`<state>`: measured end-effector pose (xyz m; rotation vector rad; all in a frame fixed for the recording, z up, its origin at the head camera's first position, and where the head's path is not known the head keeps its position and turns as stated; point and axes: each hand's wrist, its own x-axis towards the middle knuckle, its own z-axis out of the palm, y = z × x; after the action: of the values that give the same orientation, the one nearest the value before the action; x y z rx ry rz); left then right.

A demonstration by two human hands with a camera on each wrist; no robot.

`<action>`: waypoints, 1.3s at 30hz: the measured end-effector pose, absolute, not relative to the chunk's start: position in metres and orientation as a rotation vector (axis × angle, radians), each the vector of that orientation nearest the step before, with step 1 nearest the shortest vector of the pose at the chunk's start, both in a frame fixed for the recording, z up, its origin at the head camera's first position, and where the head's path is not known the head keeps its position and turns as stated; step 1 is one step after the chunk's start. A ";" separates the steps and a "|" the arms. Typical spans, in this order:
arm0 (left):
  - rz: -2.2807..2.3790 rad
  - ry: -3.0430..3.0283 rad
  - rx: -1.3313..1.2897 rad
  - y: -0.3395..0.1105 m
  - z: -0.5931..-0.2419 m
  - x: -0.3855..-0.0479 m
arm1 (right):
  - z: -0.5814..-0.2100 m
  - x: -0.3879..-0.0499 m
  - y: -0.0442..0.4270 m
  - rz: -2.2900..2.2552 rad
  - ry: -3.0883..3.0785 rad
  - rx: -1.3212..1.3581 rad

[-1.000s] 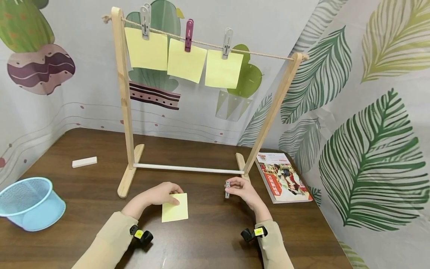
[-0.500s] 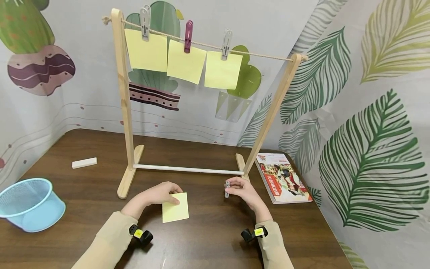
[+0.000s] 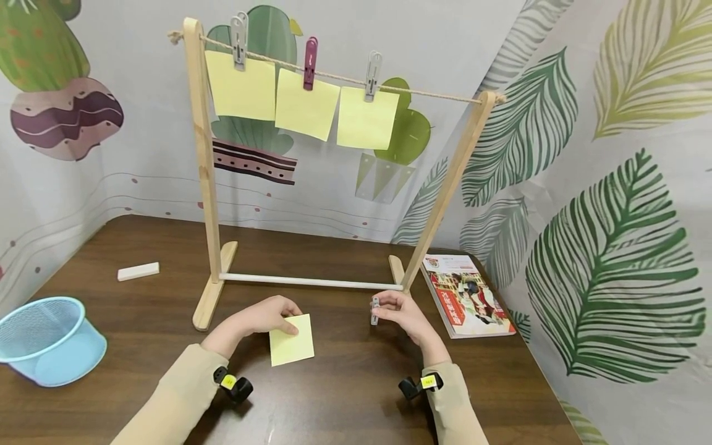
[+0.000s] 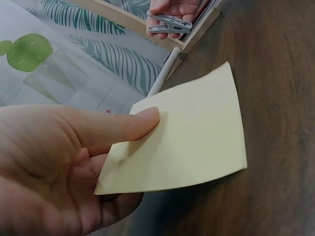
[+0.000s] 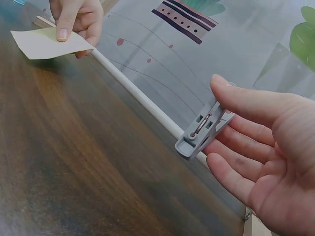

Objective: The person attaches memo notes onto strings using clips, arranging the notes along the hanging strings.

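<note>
Between thumb and fingers my left hand (image 3: 271, 316) pinches a yellow sticky note (image 3: 293, 346), held above the table; in the left wrist view the note (image 4: 192, 137) curls slightly at its far edge. My right hand (image 3: 402, 312) pinches a grey clothespin (image 3: 375, 311) by its handle end, the clothespin (image 5: 202, 130) pointing away from the palm in the right wrist view. Behind both hands stands a wooden rack with a rope (image 3: 428, 93). From it hang three yellow notes, under a left grey clothespin (image 3: 239, 42), a purple clothespin (image 3: 309, 63) and a right grey clothespin (image 3: 372, 75).
A blue mesh basket (image 3: 72, 352) stands at the left, with a white block (image 3: 138, 271) behind it. At the right lies a book (image 3: 470, 296) beside the rack's foot. A white bar (image 3: 311, 282) joins the rack's feet low over the table.
My left hand has lifted and tilted the sticky note very slightly. The right hand keeps its hold on the clothespin. The head view has shifted a little.
</note>
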<state>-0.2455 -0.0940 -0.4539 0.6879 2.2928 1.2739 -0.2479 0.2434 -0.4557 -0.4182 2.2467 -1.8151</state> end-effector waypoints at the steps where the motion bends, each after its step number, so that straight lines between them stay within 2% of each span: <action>1: 1.270 2.290 0.690 -0.094 -0.453 -0.246 | -0.455 -0.248 0.243 -1.814 2.252 -0.419; 16: 1.275 2.348 0.717 -0.085 -0.429 -0.261 | -0.427 -0.251 0.244 -1.811 2.341 -0.425; 25: 1.322 2.468 0.707 -0.073 -0.398 -0.270 | -0.397 -0.255 0.247 -1.777 2.441 -0.470; 39: 1.666 2.513 0.723 -0.036 -0.337 -0.284 | -0.319 -0.266 0.252 -1.784 2.609 -0.659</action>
<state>-0.2841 -0.0362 -0.3371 0.7226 2.5133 1.6656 -0.2659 0.2522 -0.3189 -0.6586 2.6092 -1.7839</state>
